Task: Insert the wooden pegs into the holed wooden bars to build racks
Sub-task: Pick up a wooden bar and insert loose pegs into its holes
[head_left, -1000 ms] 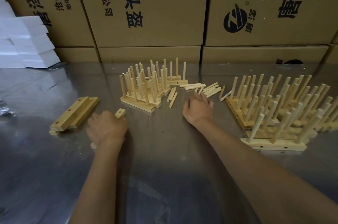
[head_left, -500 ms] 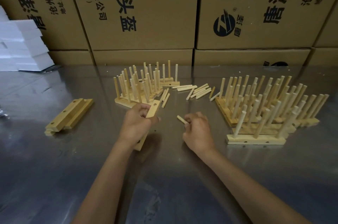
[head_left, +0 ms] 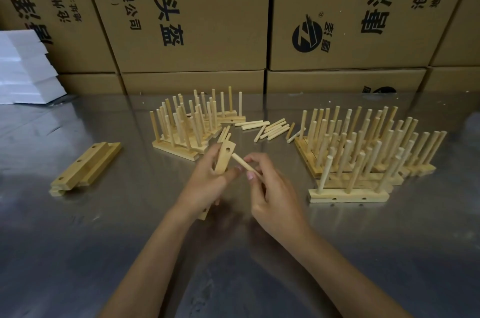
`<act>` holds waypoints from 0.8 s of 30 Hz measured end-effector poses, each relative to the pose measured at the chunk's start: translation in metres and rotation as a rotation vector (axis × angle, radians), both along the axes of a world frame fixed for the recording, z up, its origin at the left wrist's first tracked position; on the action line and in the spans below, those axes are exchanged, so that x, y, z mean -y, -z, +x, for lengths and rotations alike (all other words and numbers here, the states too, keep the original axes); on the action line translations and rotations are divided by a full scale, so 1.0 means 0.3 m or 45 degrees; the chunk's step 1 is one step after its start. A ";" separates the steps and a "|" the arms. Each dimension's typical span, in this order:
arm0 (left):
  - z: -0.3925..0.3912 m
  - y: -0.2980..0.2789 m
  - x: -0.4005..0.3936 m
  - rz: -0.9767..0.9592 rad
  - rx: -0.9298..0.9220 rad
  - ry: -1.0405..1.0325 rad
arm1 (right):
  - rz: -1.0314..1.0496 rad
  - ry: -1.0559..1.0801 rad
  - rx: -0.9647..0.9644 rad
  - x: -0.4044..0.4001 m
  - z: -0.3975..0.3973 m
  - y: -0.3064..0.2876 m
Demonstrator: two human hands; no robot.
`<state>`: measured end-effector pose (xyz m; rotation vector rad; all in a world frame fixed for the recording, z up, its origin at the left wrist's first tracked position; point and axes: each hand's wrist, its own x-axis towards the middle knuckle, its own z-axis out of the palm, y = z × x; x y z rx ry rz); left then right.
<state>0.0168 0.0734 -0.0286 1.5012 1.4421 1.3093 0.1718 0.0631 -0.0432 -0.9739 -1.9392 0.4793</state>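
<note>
**peg_guy:** While my left hand is gripping the holed bar tilted up off the steel table, my right hand is pinching a peg, its tip just beside the top hole.

**rackfan:** Spare parts?

**peg_guy:** Loose pegs are lying behind, bare bars sitting left, finished racks standing right.

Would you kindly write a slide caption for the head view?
Left hand holds a holed bar while right hand aims a peg at its top hole.
</note>
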 end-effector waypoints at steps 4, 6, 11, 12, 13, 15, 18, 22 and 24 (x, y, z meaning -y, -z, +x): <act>0.031 0.013 -0.003 0.078 -0.084 0.117 | 0.105 0.152 0.078 -0.004 0.020 -0.014; 0.035 0.021 -0.001 0.073 -0.057 0.135 | 0.096 0.192 0.097 -0.008 0.024 -0.018; 0.033 0.035 -0.006 0.127 -0.111 0.119 | 0.104 0.286 0.083 -0.009 0.028 -0.028; 0.033 0.035 -0.006 0.127 -0.115 0.114 | 0.115 0.305 0.094 -0.009 0.029 -0.031; 0.032 0.035 -0.006 0.123 -0.118 0.108 | 0.129 0.322 0.103 -0.009 0.031 -0.034; 0.031 0.034 -0.004 0.110 -0.115 0.080 | 0.149 0.350 0.116 -0.009 0.036 -0.039; 0.031 0.026 0.005 0.079 -0.107 0.097 | 0.160 0.338 0.176 -0.009 0.045 -0.046; 0.037 0.005 0.017 0.072 -0.042 0.154 | 0.216 0.339 0.260 -0.014 0.068 -0.061; 0.036 0.001 0.020 0.091 -0.036 0.150 | 0.244 0.318 0.325 -0.015 0.076 -0.068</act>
